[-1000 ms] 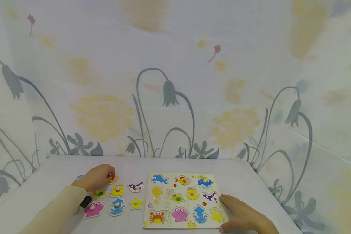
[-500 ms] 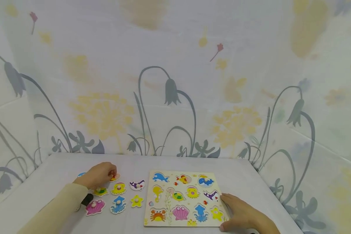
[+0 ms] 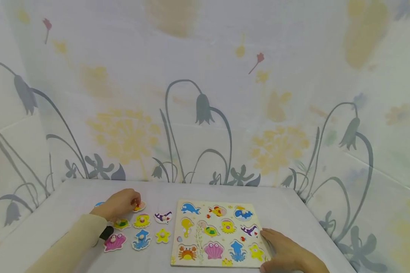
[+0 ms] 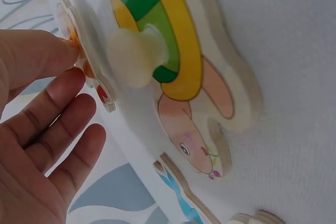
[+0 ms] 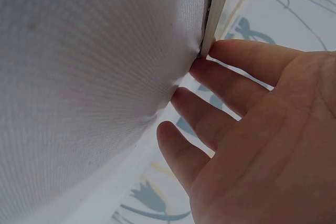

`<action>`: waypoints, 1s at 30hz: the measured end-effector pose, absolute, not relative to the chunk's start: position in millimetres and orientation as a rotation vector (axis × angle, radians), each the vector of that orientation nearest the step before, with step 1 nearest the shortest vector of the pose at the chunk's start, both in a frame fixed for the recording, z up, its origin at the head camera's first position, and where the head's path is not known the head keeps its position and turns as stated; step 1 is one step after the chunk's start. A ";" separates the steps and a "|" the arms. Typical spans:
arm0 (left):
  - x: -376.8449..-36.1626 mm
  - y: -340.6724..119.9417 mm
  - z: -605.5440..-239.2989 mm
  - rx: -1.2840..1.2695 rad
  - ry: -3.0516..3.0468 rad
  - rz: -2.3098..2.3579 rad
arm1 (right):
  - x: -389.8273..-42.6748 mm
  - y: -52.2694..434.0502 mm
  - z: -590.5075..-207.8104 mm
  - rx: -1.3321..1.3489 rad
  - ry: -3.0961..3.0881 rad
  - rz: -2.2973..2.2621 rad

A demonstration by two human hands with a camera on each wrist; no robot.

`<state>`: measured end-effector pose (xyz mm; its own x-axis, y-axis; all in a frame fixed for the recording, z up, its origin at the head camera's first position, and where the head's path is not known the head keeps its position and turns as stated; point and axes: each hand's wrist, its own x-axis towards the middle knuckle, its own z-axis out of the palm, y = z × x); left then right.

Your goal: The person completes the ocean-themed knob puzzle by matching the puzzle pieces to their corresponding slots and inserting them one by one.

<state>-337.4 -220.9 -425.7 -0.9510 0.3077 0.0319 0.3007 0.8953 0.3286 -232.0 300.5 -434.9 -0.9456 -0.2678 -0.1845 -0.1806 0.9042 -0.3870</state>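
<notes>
The left hand (image 3: 117, 204) pinches a small orange puzzle piece (image 3: 139, 206) at its fingertips, other pieces lying just beside its wrist. The right hand (image 3: 283, 253) rests, fingers relaxed, against the puzzle board's (image 3: 216, 233) near edge.
</notes>
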 end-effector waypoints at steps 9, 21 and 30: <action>-338.1 -210.1 -418.7 0.575 3.069 0.496 | -228.8 305.1 -437.6 -0.366 2.829 -0.590; -332.2 -180.9 -413.9 0.654 3.072 0.500 | -234.4 298.1 -436.2 -0.296 2.841 -0.478; -334.4 -156.0 -416.1 0.761 3.050 0.499 | -230.7 301.4 -436.4 -0.337 2.822 -0.585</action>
